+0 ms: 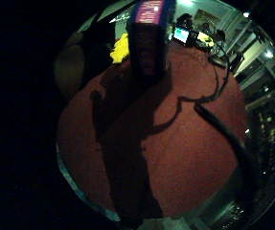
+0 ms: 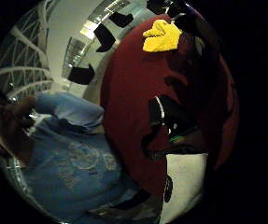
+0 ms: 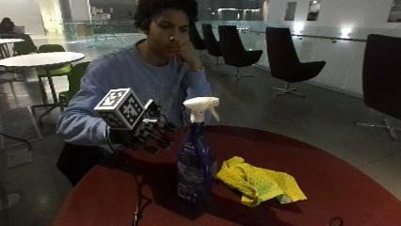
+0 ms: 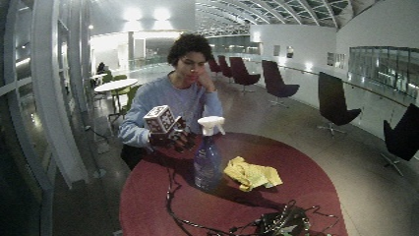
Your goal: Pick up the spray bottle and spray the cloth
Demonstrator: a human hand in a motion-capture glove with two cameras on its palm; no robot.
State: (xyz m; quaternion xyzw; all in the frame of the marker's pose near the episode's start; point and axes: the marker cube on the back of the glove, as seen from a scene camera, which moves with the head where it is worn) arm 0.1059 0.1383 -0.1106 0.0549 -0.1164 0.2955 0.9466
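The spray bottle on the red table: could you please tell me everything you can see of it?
The spray bottle has a white trigger head with its nozzle facing the yellow cloth, and a see-through blue body with a dark label whose text is unreadable. It stands upright on the round red table, with the crumpled cloth close beside its base. The gloved right hand hovers behind it, near the person, not touching it. Nothing but the table touches the bottle.

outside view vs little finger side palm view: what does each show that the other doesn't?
Only the outside view: the gloved right hand raised over the red table, apart from the spray bottle, plus the bottle's white trigger head. Only the palm view: a black cable trailing across the tabletop. Both: the bottle standing upright on the table with the yellow cloth lying beside it.
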